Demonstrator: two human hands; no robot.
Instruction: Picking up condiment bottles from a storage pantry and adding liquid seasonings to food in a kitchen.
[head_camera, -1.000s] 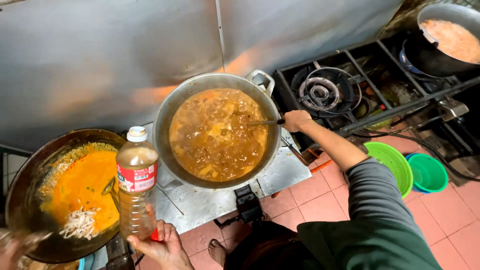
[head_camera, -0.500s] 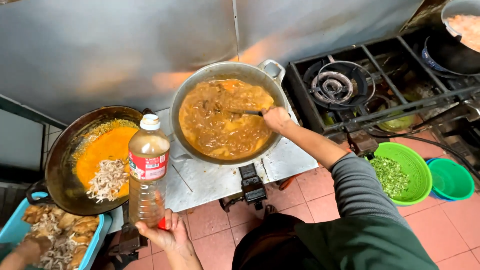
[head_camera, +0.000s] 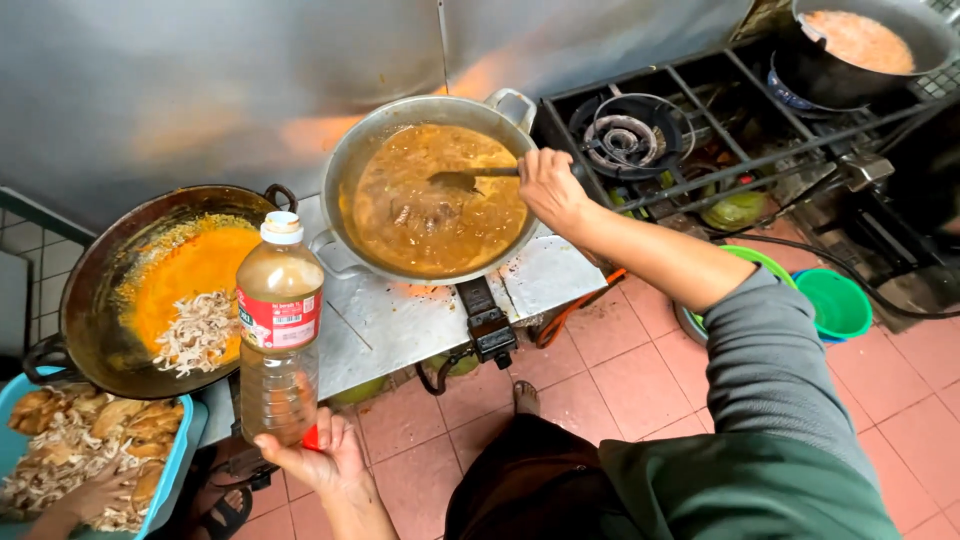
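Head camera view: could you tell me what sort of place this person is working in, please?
Probably a working kitchen, perhaps commercial: a large wok of brown curry on a gas stove, metal splash walls, and a tiled floor.

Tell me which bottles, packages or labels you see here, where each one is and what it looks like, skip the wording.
Plastic bottle: held upright from below by the left hand, in front of the dark wok; clear, amber liquid, white cap.
Label: wrapped around the bottle's middle; red band with white parts.
No other package, sign or screen shows.
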